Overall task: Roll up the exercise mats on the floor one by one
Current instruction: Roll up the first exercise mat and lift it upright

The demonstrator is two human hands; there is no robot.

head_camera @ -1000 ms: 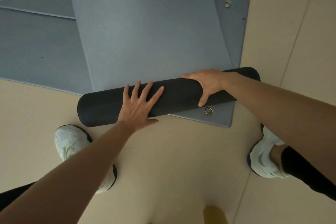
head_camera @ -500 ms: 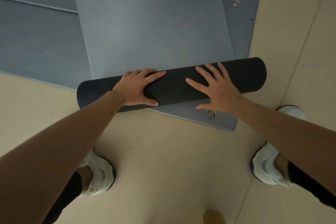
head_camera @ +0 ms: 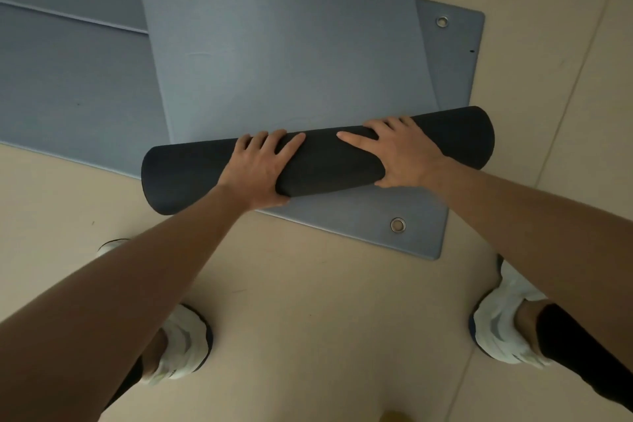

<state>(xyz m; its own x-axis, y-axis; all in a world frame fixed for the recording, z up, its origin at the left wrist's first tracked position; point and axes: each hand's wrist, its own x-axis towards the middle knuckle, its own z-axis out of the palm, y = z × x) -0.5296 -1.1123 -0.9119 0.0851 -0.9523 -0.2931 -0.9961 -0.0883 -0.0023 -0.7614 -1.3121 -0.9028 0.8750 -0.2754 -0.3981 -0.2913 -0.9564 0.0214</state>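
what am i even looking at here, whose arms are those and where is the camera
No machine here: the camera sits on a person's head and looks down, so the two bare arms reaching in from below are the wearer's own, and the white shoes at the bottom are their feet.

On the beige floor lie several flat blue-grey exercise mats, overlapping; one underneath has metal eyelets in its corners.

The dark tube is the rolled part of the top mat, its darker underside facing out. The left hand and right hand both press down on top of the roll, fingers curled over it, as for pushing it away along the mat. Most of that mat is not yet rolled.
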